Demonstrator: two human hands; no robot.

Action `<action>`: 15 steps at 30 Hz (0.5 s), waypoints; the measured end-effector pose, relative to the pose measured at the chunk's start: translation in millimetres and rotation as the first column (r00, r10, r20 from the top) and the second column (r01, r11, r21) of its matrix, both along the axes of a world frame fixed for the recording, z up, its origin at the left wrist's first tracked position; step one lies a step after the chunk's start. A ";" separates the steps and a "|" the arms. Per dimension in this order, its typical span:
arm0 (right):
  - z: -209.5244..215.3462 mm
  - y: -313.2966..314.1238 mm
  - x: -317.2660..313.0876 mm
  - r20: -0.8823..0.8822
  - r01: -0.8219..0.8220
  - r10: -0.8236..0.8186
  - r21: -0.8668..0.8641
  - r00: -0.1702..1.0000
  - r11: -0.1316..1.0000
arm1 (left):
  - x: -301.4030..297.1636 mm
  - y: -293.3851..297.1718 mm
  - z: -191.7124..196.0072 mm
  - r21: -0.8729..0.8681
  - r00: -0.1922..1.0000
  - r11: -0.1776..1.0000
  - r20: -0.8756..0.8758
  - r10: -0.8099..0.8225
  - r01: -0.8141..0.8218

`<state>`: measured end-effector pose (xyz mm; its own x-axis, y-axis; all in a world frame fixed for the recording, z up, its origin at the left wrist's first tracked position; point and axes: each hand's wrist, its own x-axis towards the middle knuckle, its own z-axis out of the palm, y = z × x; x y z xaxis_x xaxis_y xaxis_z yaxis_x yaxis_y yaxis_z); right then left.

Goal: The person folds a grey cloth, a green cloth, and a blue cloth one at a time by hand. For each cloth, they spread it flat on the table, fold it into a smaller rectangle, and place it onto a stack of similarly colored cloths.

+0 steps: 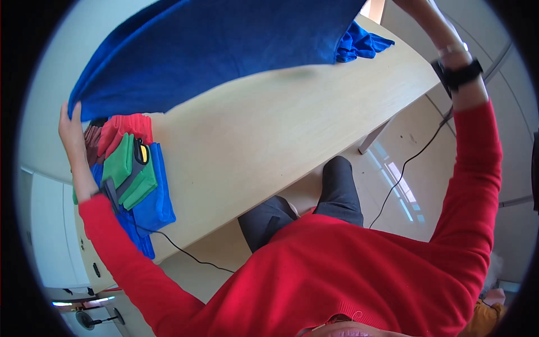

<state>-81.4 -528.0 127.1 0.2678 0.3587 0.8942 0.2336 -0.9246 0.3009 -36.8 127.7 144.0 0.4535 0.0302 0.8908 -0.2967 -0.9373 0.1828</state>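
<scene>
A large blue cloth [219, 50] is spread in the air above the far side of the table. Its left corner is pinched in my left hand [72, 132], thumb and fingers closed on the edge. My right hand [412, 7] reaches up at the top right near the cloth's other end; its fingers lie outside the picture, so its grip is hidden. Just below my left hand, a pile of folded cloths holds red ones [126, 132], green ones [119, 160] and blue ones [163, 191], with a dark grey one [135, 174] among them.
The pale wooden table [241, 135] stretches before me, a crumpled blue cloth [362, 44] at its far right. Thin black cables run from my left wrist [179, 247] and from my right wrist [401, 168]. A small black fan-like object [85, 320] stands at lower left.
</scene>
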 end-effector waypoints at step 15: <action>-232.7 -22.7 -52.4 -0.763 -0.052 0.159 0.162 0.627 0.985 | -179.6 -100.9 -239.6 0.127 0.788 0.989 -0.615 0.023 0.070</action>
<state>-133.8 -550.7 -105.6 0.8444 0.3404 0.4137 0.4284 -0.8927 -0.1398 -216.4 26.8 -95.6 0.9042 -0.0871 0.4180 -0.1878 -0.9604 0.2059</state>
